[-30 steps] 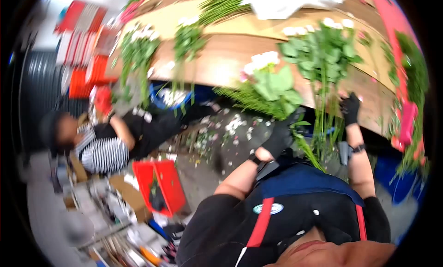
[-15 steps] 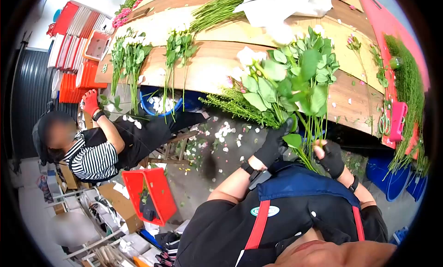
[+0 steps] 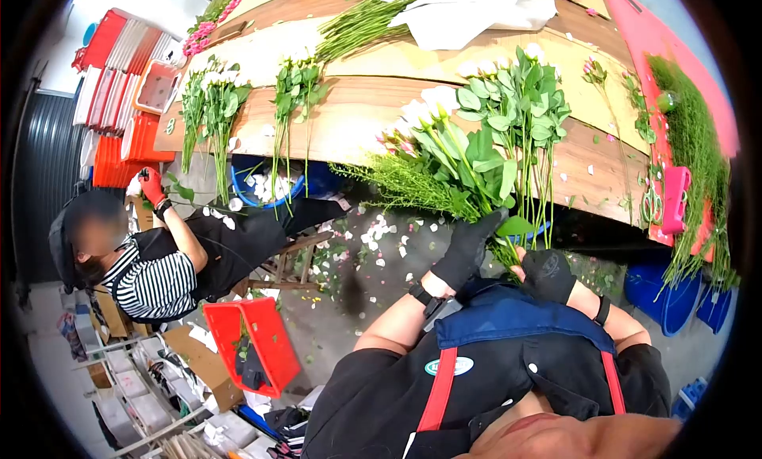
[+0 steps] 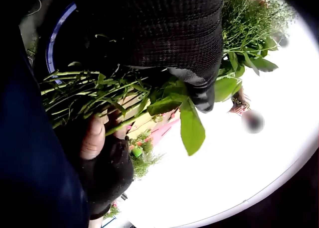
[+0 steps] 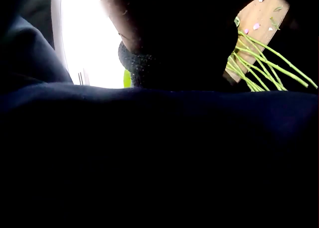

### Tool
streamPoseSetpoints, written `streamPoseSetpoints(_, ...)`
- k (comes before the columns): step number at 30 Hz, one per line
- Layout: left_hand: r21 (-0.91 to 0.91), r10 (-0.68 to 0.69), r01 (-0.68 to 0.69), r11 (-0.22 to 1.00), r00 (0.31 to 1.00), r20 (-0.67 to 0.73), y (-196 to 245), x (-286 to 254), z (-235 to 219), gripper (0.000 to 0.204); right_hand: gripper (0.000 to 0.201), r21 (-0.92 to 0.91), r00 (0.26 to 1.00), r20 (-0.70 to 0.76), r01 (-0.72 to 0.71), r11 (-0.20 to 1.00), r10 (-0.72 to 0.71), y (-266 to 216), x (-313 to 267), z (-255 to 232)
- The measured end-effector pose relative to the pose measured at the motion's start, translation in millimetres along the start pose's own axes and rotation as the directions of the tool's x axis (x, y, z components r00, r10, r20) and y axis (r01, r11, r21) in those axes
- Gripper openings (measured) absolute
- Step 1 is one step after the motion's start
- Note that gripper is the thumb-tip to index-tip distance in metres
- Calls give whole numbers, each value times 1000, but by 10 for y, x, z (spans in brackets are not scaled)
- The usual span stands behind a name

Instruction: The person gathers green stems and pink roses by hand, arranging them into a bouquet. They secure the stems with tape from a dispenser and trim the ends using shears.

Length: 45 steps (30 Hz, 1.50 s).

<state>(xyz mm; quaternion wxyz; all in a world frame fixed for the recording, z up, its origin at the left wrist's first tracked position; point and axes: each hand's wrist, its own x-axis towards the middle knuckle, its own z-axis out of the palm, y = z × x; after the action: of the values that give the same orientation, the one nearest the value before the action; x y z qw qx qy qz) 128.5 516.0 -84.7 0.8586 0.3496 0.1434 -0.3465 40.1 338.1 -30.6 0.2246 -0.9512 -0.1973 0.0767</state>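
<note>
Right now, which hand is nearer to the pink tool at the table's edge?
Right. The right hand grips the bouquet stems, on the side towards the pink tool; the left hand holds them further away.

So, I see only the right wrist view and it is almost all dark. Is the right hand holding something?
Observer: Yes, the right hand holds the lower stems of the bunch of white flowers and green leaves.
Operator: And the left hand?
Observer: The left hand, in a black glove, grips the same bunch higher up the stems.
Operator: Is the right hand gloved also?
Observer: Yes, but the left wrist view shows its fingertips bare against the stems.
</note>
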Motion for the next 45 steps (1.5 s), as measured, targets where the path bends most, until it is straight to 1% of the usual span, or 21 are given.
streamPoseSetpoints(7, -203, -122, 118, 972, 993, -8, -212, 178, 34, 29, 52, 18, 990, -91, -103, 995, 104, -45, 33, -143)
streamPoseSetpoints(9, 39, 197, -199, 979, 979, 48, -328, 110, 218, 29, 57, 357, 955, -3, -277, 892, 298, -48, 8, -69)
streamPoseSetpoints(11, -104, -19, 25, 994, 998, 56, -387, 251, 279, 29, 62, 645, 908, 135, -384, 661, 396, 116, -73, 81)
streamPoseSetpoints(12, -32, -44, 45, 998, 999, 32, -408, 349, 372, 31, 56, 695, 908, 45, -328, 640, 416, 124, -85, 37)
streamPoseSetpoints(13, 392, 210, -295, 872, 947, 245, -396, 396, 407, 35, 51, 659, 894, -44, -309, 686, 446, 240, -134, 38)
streamPoseSetpoints(15, 665, 144, -397, 632, 904, 403, -271, 455, 563, 36, 43, 641, 854, -77, -352, 682, 514, 498, -256, -104)
streamPoseSetpoints(17, 772, 99, -478, 419, 869, 484, -115, 397, 937, 36, 36, 691, 805, 79, -469, 549, 589, 796, -344, -474)
streamPoseSetpoints(18, 795, 96, -492, 356, 865, 492, -112, 375, 1154, 37, 34, 664, 825, -85, -371, 649, 559, 930, -422, -563)
streamPoseSetpoints(19, 803, 159, -595, 16, 795, 586, -240, 365, 1173, 39, 33, 628, 832, -108, -367, 686, 544, 1106, -535, -621)
streamPoseSetpoints(20, 773, 29, -621, -129, 777, 629, -317, 376, 1300, 37, 33, 589, 842, -126, -361, 723, 524, 1285, -655, -679)
streamPoseSetpoints(22, 296, -14, -783, -547, 362, 932, -561, 413, 1610, 36, 30, 485, 839, -97, -430, 761, 536, 1520, -891, -835)
streamPoseSetpoints(25, -6, -182, -704, -710, 175, 968, -808, 682, 2466, 39, 29, 543, 932, -51, -275, 793, 358, 1805, -1400, -993)
streamPoseSetpoints(26, 28, -272, -709, -705, 307, 912, -972, 832, 2635, 31, 29, 593, 946, -81, -207, 778, 314, 1815, -1535, -1080)
streamPoseSetpoints(27, 63, -354, -704, -707, 430, 831, -1136, 984, 2806, 23, 36, 552, 919, 40, -348, 758, 392, 1929, -1717, -1142)
streamPoseSetpoints(28, 197, -492, -718, -667, 624, 607, -1324, 1053, 2982, 16, 41, 514, 920, 28, -349, 784, 392, 2048, -1907, -1271)
streamPoseSetpoints(33, 270, -453, -788, -553, 557, 696, -2398, 1394, 3502, 11, 58, 47, 849, 69, -527, 849, 523, 2802, -3152, -1823)
streamPoseSetpoints(36, 280, -367, -856, -435, 452, 813, -2971, 1525, 3775, 7, 50, 414, 788, 53, -576, 705, 613, 3344, -3763, -2015)
streamPoseSetpoints(38, 283, -373, -886, -368, 419, 827, -3367, 1540, 3864, 5, 37, 366, 800, -217, -465, 806, 559, 3590, -3797, -2050)
streamPoseSetpoints(41, 290, -452, -898, -331, 420, 787, -3694, 1474, 3964, 2, 41, 29, 815, 213, -557, 830, 540, 3739, -3723, -2070)
streamPoseSetpoints(44, 304, -503, -890, -340, 445, 741, -3806, 1443, 4042, 4, 42, -186, 674, 371, -620, 763, 638, 3975, -3930, -1961)
streamPoseSetpoints(45, 306, -506, -885, -350, 453, 734, -3801, 1434, 4074, 6, 40, -170, 621, 292, -715, 679, 727, 4069, -4062, -2021)
